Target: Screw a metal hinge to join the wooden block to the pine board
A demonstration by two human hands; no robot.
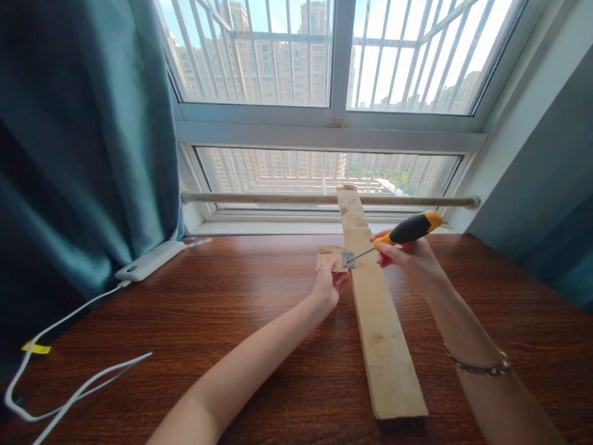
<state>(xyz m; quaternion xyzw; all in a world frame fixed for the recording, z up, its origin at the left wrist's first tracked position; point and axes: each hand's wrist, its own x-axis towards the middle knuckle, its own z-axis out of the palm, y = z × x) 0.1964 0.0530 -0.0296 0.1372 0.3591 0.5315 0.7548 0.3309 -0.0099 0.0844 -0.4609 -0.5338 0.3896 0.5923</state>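
Note:
A long wooden plank lies lengthwise on the brown wooden tabletop, its far end by the window rail. Against its left side sits a small wood block. A metal hinge spans the joint between block and plank. My left hand grips the block's near edge, fingers partly hidden beneath it. In my right hand is a screwdriver with a yellow and black handle, held by the front of the handle. Its shaft slants down left, and the tip meets the hinge; the screw under it is too small to make out.
A white power strip rests at the table's left edge, with a white cable looping toward the front left. A dark teal curtain hangs at left. Beyond the table, a horizontal rail crosses before the barred window.

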